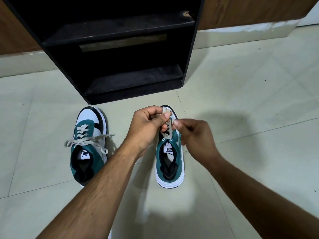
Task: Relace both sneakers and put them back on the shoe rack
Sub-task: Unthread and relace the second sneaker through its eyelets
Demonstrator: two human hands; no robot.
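Two green, white and black sneakers stand on the floor, toes toward the rack. The left sneaker (88, 145) is laced, its grey lace tied in a loose bow across the tongue. Over the right sneaker (170, 161) my left hand (148, 126) pinches a loop of the grey lace (168, 125) between thumb and fingers. My right hand (195, 135) pinches the same lace just to the right. The hands cover the right sneaker's toe and upper eyelets. The black shoe rack (131, 78) stands behind the shoes with nothing on its shelves.
Pale floor tiles (241, 100) spread on all sides. A brown wooden wall with a white skirting (241, 26) runs behind and beside the rack.
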